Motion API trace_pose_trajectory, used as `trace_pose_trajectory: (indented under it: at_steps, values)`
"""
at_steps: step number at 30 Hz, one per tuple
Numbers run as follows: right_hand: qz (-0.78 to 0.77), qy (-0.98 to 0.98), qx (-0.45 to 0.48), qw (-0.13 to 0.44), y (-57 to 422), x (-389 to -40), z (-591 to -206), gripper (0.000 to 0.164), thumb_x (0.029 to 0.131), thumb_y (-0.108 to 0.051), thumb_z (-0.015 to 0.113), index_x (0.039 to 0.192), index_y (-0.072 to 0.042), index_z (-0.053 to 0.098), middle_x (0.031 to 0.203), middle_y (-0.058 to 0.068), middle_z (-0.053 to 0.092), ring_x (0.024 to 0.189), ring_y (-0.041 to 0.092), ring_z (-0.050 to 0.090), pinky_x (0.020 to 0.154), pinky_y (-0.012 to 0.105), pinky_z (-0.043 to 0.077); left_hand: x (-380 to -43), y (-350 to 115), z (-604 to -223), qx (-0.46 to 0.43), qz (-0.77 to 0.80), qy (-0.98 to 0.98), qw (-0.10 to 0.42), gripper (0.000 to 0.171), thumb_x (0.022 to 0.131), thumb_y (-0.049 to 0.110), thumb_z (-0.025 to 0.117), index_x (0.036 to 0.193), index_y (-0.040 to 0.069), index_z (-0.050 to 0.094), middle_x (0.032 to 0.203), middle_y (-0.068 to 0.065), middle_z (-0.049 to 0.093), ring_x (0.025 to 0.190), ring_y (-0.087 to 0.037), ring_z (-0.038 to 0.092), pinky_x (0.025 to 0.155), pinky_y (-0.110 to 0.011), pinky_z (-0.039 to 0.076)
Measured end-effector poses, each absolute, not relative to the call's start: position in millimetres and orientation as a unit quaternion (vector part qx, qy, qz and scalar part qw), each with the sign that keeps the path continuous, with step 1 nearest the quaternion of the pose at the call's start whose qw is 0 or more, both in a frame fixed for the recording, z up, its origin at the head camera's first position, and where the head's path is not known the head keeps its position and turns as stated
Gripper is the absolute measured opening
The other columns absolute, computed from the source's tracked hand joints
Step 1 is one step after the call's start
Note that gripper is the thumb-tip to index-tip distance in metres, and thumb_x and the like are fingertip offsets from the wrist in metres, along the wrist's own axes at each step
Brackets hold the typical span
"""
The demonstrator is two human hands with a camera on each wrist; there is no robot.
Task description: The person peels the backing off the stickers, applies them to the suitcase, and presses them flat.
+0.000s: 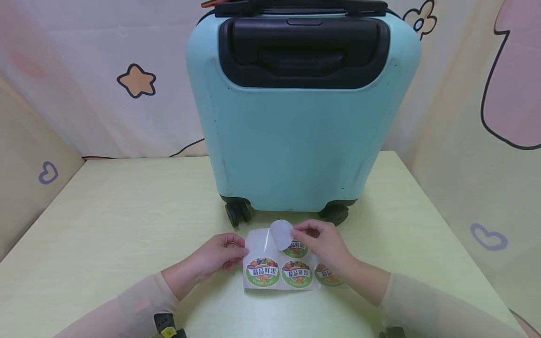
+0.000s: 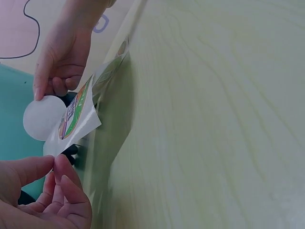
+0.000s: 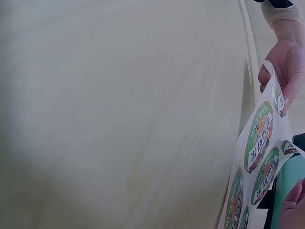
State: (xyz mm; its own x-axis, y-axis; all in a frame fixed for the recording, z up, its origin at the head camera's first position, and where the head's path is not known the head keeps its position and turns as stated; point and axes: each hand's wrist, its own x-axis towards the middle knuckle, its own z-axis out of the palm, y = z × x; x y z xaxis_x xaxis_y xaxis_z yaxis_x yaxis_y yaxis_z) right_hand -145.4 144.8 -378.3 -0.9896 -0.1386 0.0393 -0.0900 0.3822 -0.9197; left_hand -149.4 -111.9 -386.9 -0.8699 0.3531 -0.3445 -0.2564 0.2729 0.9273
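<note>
A white sheet of round fruit-label stickers (image 1: pixel 263 272) is held above the table in front of the suitcase. My left hand (image 1: pixel 223 256) pinches its left edge between thumb and fingertips, as the left wrist view also shows. With thumb and finger, my right hand (image 1: pixel 323 239) pinches the edge of one round sticker (image 1: pixel 281 234). That sticker is peeled up from the upper row, its plain white back showing. Colourful printed labels (image 3: pixel 259 136) still lie flat on the sheet in the right wrist view. The right hand and forearm cover part of the sheet's right end.
A light blue suitcase (image 1: pixel 296 145) stands upright on its black wheels (image 1: pixel 237 212) just behind the hands. The pale wooden table (image 1: pixel 105 225) extends to both sides. Patterned cloth walls (image 1: pixel 84 94) enclose its back and sides.
</note>
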Motion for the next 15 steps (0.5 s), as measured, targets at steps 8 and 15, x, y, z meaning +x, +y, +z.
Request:
trace_pose_trajectory:
  at_steps: [8, 15]
  values:
    - [-0.555, 0.830, -0.055, 0.016, 147.0, -145.3, -377.7, 0.012, 0.084, -0.013, 0.069, 0.093, -0.005, 0.070, 0.090, 0.003, 0.067, 0.081, 0.016, 0.060, 0.070, 0.024, 0.050, -149.8, -113.1, -386.8, 0.033, 0.577, 0.778, 0.246, 0.022, 0.089, 0.010, 0.061, 0.104, -0.004, 0.055, 0.077, -0.003, 0.061, 0.070, -0.014, 0.058, 0.060, -0.026, 0.046]
    - [-0.560, 0.826, -0.064, 0.008, 149.2, -145.4, -377.6, 0.011, 0.084, -0.011, 0.069, 0.093, -0.004, 0.070, 0.090, 0.005, 0.067, 0.080, 0.017, 0.059, 0.069, 0.022, 0.050, -151.5, -115.7, -390.1, 0.049, 0.540, 0.806, 0.236, 0.019, 0.088, 0.011, 0.063, 0.100, -0.002, 0.056, 0.077, -0.005, 0.062, 0.070, -0.014, 0.059, 0.062, -0.028, 0.048]
